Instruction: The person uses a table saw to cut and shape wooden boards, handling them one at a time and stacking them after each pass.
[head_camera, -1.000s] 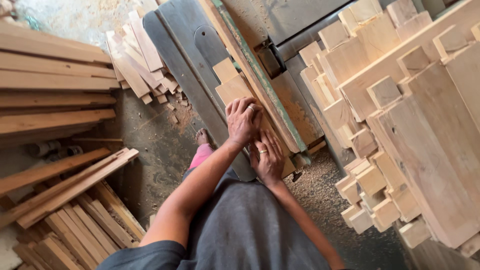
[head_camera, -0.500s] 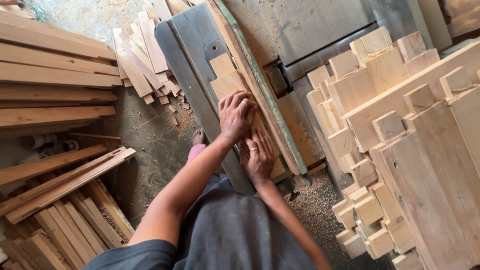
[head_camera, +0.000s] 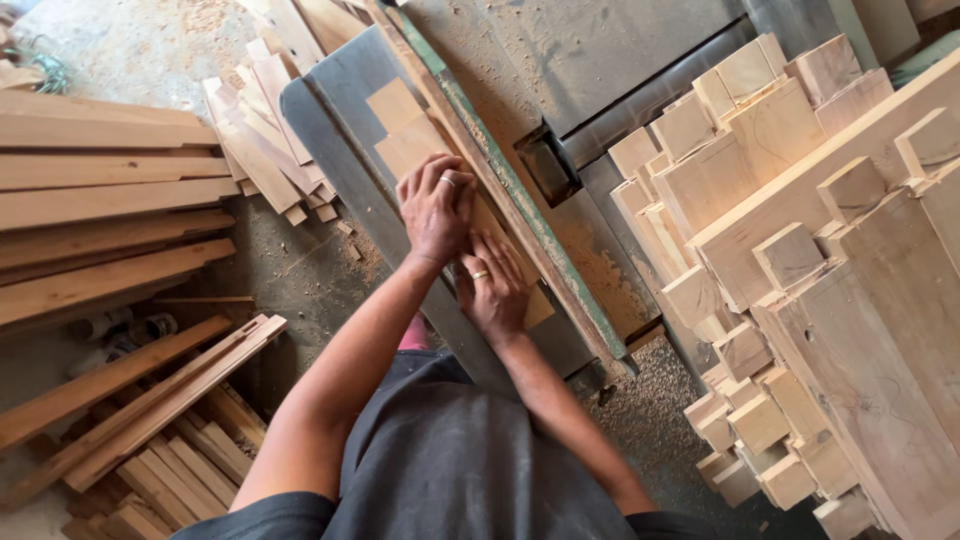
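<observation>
Stacked pale wood blocks (head_camera: 790, 260) crowd the 3 o'clock side and loose planks (head_camera: 110, 210) lie at 9 o'clock around the grey metal machine table (head_camera: 330, 110). A flat pale wooden board (head_camera: 405, 135), long axis running 11 to 5 o'clock along the green fence (head_camera: 520, 200), lies on it. Left hand (head_camera: 437, 205) and right hand (head_camera: 492, 290) press flat on it, fingers spread, gripping nothing.
</observation>
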